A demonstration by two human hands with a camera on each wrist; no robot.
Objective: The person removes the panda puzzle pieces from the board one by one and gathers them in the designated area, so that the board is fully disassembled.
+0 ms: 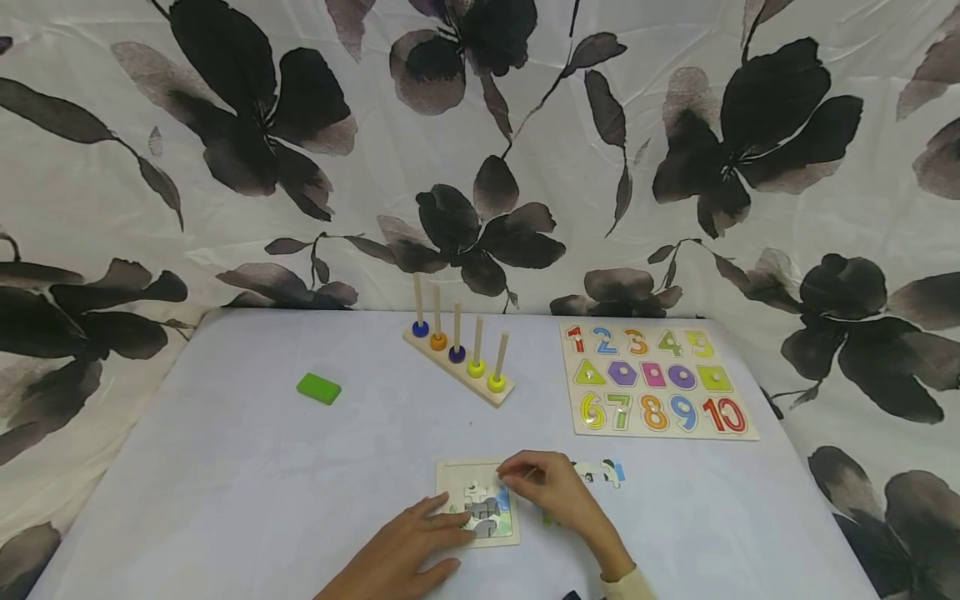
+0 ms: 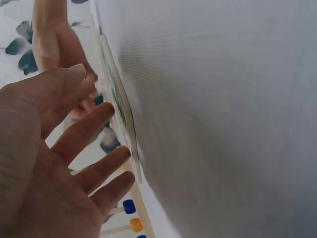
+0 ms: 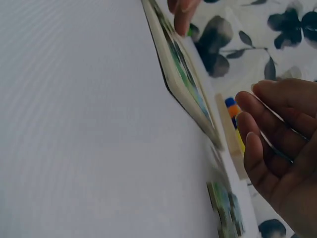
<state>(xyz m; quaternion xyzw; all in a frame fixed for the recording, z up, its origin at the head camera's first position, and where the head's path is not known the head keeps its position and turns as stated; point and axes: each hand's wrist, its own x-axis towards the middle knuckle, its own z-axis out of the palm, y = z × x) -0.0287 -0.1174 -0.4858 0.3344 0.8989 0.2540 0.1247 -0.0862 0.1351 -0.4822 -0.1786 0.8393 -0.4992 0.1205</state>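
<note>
A small framed jigsaw puzzle (image 1: 480,463) lies near the front of the table, partly filled with grey, green and blue picture pieces (image 1: 483,510). My left hand (image 1: 420,542) reaches in from the left with spread fingers, fingertips resting on its left side and lower part. My right hand (image 1: 551,492) hovers at the puzzle's upper right corner, thumb and forefinger brought near each other. In the right wrist view, the loosely bent fingers (image 3: 265,144) of that hand show no piece between them. Loose puzzle pieces (image 1: 611,473) lie just right of the right hand, partly hidden behind it.
A wooden peg stand (image 1: 457,367) with coloured rings stands at the back middle. To its right lies a number and shape board (image 1: 663,379). A green block (image 1: 318,388) sits at the left. Flowered cloth (image 1: 480,125) hangs behind the white-covered table (image 1: 225,467).
</note>
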